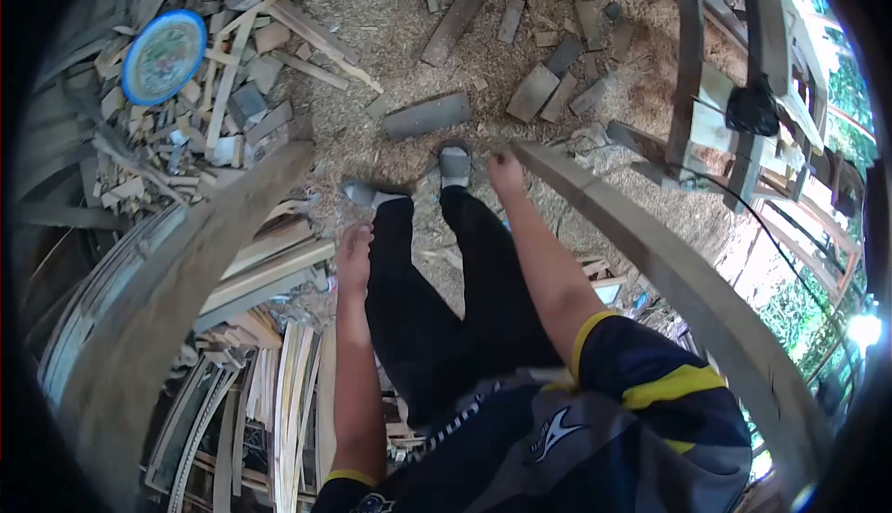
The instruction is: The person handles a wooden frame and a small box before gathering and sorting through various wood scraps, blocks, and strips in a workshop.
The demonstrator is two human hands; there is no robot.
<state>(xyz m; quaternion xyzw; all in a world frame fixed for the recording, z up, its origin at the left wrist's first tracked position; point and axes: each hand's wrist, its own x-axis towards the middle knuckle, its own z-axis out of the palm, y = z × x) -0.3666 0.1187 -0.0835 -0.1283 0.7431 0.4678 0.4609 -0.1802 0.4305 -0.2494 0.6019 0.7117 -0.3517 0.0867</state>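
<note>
Wooden beam (674, 262) on the right: starts low beside the right sleeve (669, 378), then slants away and inward, with the long axis pointing up toward the middle of the view. Passes outside the right forearm (542, 253), with a gap in between. Close beside the left leg (388, 281), a left hand (354, 251) with fingers loosely bent and slightly apart, seemingly without a hold on anything, and well apart from that beam. To the left of that hand, a second beam (177, 290), slanting the mirror way. Farther out, at the far end of the wooden beam, the right hand (506, 174), clearly the nearer of the two. Lies to the right of those fingers, with only the beam's tip next to them; cannot tell whether touching or just beside. Looks curled inward at the right fingers; cannot tell whether closed on anything. Just left of the right hand, a grey shoe (453, 151) on a floor (390, 11) strewn with shavings. Beyond the shoe, a flat wooden block (427, 115), lying nearly crosswise, and farther still, a brown board (453, 25), angled away
</note>
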